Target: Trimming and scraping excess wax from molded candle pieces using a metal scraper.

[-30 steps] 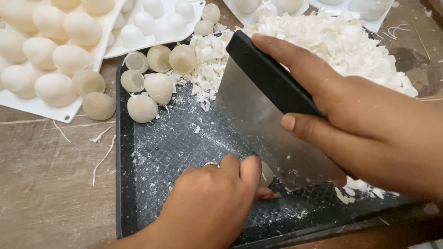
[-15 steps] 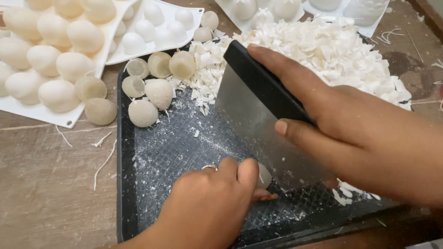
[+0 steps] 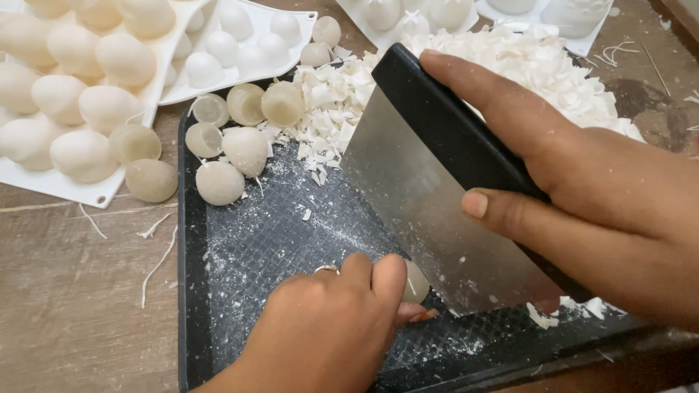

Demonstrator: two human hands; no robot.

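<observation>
Wax-like egg (image 3: 416, 282), small, light, likely slick and brittle, is pinched at its sides by left hand (image 3: 328, 327); right hand (image 3: 597, 211) grips scraper (image 3: 437, 211) by its stiff black spine.

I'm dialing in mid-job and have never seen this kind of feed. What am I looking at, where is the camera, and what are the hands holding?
There is no machine here: a person works with two bare hands, and the one camera sits on their head, looking down. The right hand grips a bench scraper, a flat steel blade with a black handle, tilted over a dark tray. The left hand, wearing a ring, pinches a small pale half-dome piece against the blade's edge. A heap of white shavings lies at the tray's far side, and finished pale domes sit at its far left corner. White moulds filled with more pale domes rest on the wooden table.
</observation>
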